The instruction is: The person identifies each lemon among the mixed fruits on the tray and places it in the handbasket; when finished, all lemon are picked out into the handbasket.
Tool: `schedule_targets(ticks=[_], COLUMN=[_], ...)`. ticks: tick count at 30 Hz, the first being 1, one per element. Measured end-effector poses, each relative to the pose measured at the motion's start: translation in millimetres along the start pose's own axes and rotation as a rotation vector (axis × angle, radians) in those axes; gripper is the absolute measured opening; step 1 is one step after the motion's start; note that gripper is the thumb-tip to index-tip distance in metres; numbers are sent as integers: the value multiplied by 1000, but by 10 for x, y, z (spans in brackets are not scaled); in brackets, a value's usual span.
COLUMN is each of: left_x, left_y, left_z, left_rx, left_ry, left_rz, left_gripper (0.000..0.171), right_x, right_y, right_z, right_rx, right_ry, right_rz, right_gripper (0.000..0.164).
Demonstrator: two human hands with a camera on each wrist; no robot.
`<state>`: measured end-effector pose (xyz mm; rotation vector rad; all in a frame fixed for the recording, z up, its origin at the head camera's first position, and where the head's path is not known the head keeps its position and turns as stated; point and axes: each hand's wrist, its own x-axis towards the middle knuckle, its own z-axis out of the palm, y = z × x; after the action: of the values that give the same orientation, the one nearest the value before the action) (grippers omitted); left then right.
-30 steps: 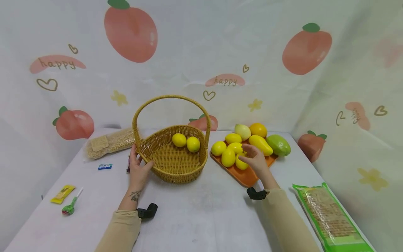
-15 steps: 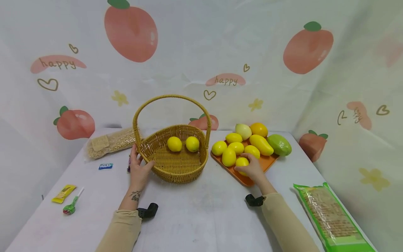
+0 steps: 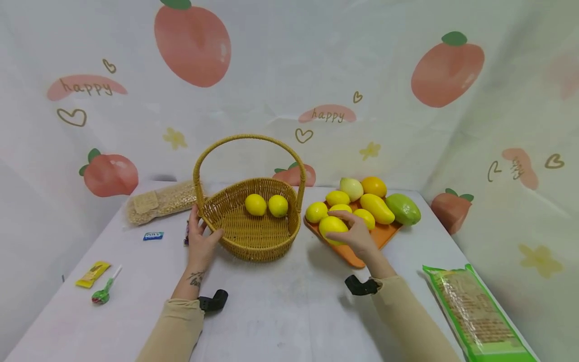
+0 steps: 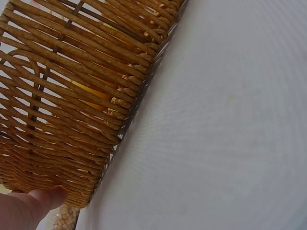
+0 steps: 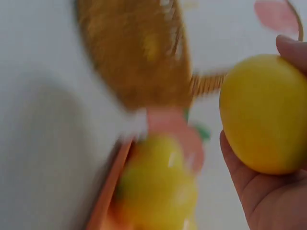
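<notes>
In the head view my right hand (image 3: 359, 236) pinches a yellow lemon (image 3: 332, 230) between thumb and fingers, over the left part of the orange tray (image 3: 355, 259). Close up, the right wrist view has this lemon (image 5: 266, 112) cradled in the hand. My left hand (image 3: 202, 246) rests against the left side of the wicker basket (image 3: 253, 241), fingers near the handle's base and thumb spread along the front. Its thumb touches the woven wall (image 4: 72, 120) in the left wrist view. Two lemons (image 3: 255, 205) lie at the back inside the basket.
More lemons (image 3: 316, 212), a mango (image 3: 377, 208), an orange (image 3: 373, 186) and a green papaya-like fruit (image 3: 403, 209) are on or beside the tray. A green-edged packet (image 3: 475, 311) lies right. At left are a bag of grains (image 3: 160, 202), small wrapped sweets (image 3: 92, 274) and a lollipop (image 3: 103, 293).
My right hand has taken a lemon from the tray's front and raised it leftward. One lemon in the basket rolled left, then partly back. My left hand stays at the basket.
</notes>
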<state>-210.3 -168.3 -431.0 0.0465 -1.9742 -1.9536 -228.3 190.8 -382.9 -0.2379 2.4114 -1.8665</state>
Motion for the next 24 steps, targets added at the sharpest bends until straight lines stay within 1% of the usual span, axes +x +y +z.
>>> schedule_targets(ticks=[3,6,9,11,13,18,21,24], left_x=[1,3,6,4,2,-2,-4,0], left_y=[-2,-8,-10,-11,-6,12,17,15], left_z=[-6,-8,-12,-12,-13,-13,-11,-11], left_rx=[11,5,-6,-13,-15,-13,-12,-23], left_ry=[2,0,-6,-7,-6,-5,-6,-5], left_rz=[-7,-15,-19,-24,-29,-39,-33,-32], left_gripper=[91,91,91,91,91,91,91,91], right_x=[81,228,426,571,717,1022,1132,1188], right_y=[-190,-354,-492,-572,-646,-790,-808,-769], right_z=[243,511,768,914,1037,1258,1331,1372], right_rx=[69,142,168,145,142,123,102,79], right_ry=[-98,-187,-234,-251,-286,-359,-377,-398], right_rz=[-76,-137,-194,-218,-218,-151,-122,-99], right_gripper=[57,53,48,45,46,48,47,47])
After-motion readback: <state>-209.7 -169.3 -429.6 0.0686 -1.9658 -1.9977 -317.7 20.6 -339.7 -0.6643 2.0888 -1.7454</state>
